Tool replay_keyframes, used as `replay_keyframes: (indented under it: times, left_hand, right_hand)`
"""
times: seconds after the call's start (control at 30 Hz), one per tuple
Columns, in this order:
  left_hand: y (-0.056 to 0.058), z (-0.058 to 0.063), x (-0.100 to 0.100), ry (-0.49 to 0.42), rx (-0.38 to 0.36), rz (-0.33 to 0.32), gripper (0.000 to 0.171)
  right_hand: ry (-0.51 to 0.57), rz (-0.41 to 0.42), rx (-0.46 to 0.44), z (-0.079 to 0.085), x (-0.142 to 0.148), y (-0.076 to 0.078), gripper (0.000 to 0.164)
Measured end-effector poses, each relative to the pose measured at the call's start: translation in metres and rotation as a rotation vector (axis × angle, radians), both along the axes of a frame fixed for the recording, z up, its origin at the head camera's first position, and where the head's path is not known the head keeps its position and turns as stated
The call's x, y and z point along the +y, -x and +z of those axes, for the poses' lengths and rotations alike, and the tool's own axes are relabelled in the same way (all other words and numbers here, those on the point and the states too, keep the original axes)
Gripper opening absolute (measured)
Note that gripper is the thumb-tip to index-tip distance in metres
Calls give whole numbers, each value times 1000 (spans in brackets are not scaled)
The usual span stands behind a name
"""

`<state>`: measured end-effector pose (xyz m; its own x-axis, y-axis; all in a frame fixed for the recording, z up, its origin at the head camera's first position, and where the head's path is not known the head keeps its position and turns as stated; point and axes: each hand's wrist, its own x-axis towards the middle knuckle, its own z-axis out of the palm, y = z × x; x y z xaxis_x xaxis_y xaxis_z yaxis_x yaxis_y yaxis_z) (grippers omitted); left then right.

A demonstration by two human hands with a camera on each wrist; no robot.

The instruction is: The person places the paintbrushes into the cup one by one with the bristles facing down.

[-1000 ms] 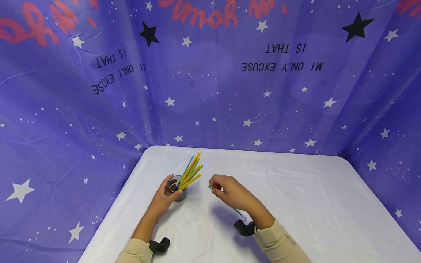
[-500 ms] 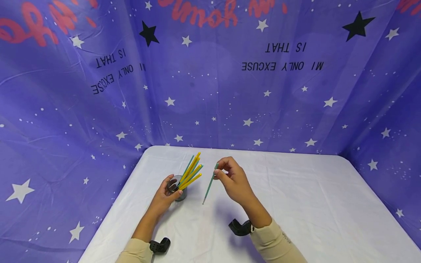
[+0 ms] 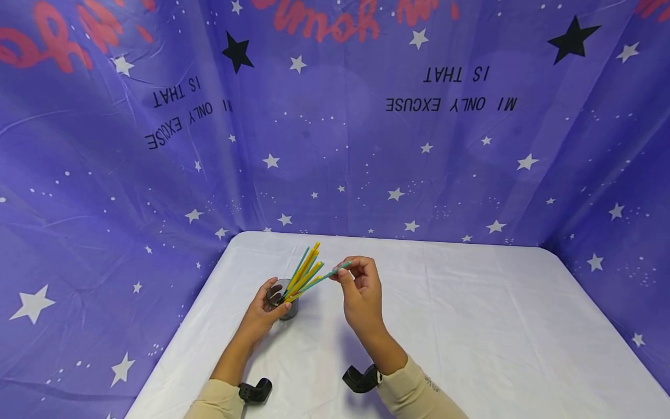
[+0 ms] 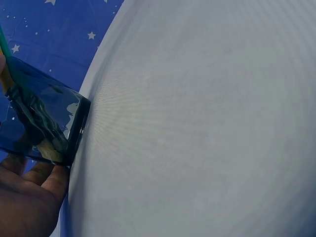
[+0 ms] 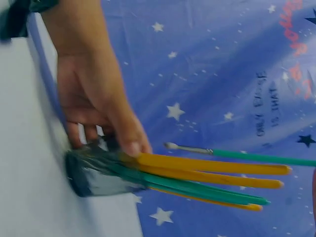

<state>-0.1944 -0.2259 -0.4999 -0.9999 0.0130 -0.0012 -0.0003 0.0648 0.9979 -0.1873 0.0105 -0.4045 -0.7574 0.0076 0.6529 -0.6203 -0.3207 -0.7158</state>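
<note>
My left hand (image 3: 257, 321) grips a dark see-through glass cup (image 3: 291, 311), thumb near its rim. Several yellow-handled and green-handled brushes (image 5: 217, 169) stand slanted in the cup, their handles fanning out to the right. Between thumb and fingers, my right hand (image 3: 363, 302) pinches a slim green paintbrush (image 5: 261, 157) near its handle end. This paintbrush has a silver ferrule and a small pale tip, which points toward the cup and lies beside the other handles in the right wrist view. In the left wrist view the cup (image 4: 47, 106) is tilted, with dark brush ends inside.
A white cloth-covered table (image 3: 471, 326) spreads beneath both hands. Purple curtains (image 3: 335, 145) with stars and lettering rise behind it and at both sides. Black wrist cameras (image 3: 361, 379) are strapped on both wrists, below the beige sleeves.
My right hand rose with the green paintbrush from low over the table, then turned it so the tip swung from pointing down to pointing left at the cup. The left hand stays still.
</note>
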Motion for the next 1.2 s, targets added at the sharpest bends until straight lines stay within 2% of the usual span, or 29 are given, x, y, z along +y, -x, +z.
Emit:
replay_keyframes:
  times: [0.27,0.57,0.77,0.9,1.0,1.07,1.2]
  left_hand:
    - [3,-3,0,21,-3,-1,80]
    - [3,-6,1,27,-6,7,80]
    - [2,-7,1,40,12,17,80]
    - [2,-6,1,33,15,12,80]
    - [1,-5,0,26,8,12,80]
    - [1,-4,-1,28,9,5,81]
    - [2,-3,-3,20,8,-14,83]
  right_hand:
    - [-83,-65,4,-23,-20,-3,13]
    - [-85,-42,-75,-39,-30,7,13]
    - [-161,-16,-157,-49,-35,11,13]
    - [-281,-4,-245,-53,-34,11,11]
    - [-438,-2,-279,-54,-25,13,8]
    - [-559,1,-266,-54,-13,15,9]
    - [-788,23,-167,-57,28,19,13]
